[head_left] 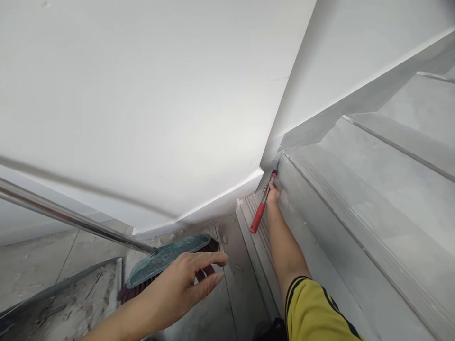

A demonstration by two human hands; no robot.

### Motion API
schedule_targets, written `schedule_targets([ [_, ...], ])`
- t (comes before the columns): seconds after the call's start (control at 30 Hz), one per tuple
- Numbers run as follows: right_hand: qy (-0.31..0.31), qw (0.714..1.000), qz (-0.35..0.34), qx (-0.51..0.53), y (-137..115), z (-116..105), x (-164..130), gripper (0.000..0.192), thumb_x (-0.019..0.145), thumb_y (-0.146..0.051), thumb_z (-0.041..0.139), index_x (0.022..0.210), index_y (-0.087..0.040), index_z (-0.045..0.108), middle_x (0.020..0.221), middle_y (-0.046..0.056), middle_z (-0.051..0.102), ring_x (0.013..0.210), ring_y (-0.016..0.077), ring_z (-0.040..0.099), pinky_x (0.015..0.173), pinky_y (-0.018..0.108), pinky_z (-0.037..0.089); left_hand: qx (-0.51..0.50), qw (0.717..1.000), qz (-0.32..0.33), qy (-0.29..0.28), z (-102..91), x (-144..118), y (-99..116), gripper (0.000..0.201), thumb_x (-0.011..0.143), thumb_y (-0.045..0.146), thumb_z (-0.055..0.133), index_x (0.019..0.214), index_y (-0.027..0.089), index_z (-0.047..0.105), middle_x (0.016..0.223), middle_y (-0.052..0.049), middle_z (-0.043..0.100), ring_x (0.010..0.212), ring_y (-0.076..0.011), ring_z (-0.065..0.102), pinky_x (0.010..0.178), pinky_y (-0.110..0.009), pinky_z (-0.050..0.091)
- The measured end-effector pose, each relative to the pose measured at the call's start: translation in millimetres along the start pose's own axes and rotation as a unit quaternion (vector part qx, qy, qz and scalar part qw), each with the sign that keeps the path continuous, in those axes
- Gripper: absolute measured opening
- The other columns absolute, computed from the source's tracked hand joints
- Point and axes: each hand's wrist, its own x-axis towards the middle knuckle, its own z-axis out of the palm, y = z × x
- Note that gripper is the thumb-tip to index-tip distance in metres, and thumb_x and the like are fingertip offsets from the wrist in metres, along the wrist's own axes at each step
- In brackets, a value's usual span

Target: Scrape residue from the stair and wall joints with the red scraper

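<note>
- Far forward, the right hand is stretched out along a grey stair step, its fingers closed around the shaft of a red-handled tool.
- That tool is held slantwise: its red grip points back and down towards the camera, while its metal tip is pressed into the corner where the step meets the white wall.
- What kind of tip the tool bears cannot be told; it is too small to be made out.
- A yellow sleeve with black stripes is seen on the right arm, low in the view.
- Nearer the camera, the left hand is held open and empty, fingers spread loosely and pointing right, with nothing gripped.
- Just beyond the left hand, a broom with a green head and dark red bristles is laid on the dusty floor; whether the fingers touch it cannot be told.
- The broom's shiny metal handle is seen running up and away to the left edge.
- Small bits of debris are scattered on the floor beside the broom head.
- A grey slab edge is seen at the lower left.
</note>
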Motion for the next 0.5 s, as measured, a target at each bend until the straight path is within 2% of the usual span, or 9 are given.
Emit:
schedule_targets([
  [0.27, -0.005, 1.000, -0.014, -0.010, 6, 0, 0, 0.031, 0.064, -0.038, 0.064, 0.078, -0.023, 0.041, 0.050, -0.009, 0.050, 0.035, 0.0098, 0.046, 0.035, 0.021, 0.037, -0.018, 0.999, -0.031, -0.002, -3.5, 3, -7, 0.037, 0.087, 0.050, 0.043, 0.116, 0.033, 0.060, 0.113, 0.001, 0.064, 0.092, -0.0157, 0.060, 0.072, -0.021, 0.048],
  [0.5, -0.014, 1.000, -0.013, -0.002, 8, -2, -3, 0.032, 0.064, -0.039, 0.065, 0.077, -0.023, 0.040, 0.050, -0.009, 0.050, 0.035, 0.0102, 0.045, 0.035, 0.022, 0.037, -0.013, 1.000, -0.021, 0.005, -1.4, 6, -13, 0.037, 0.087, 0.050, 0.043, 0.115, 0.033, 0.060, 0.111, 0.000, 0.065, 0.091, -0.0160, 0.060, 0.072, -0.021, 0.048],
])
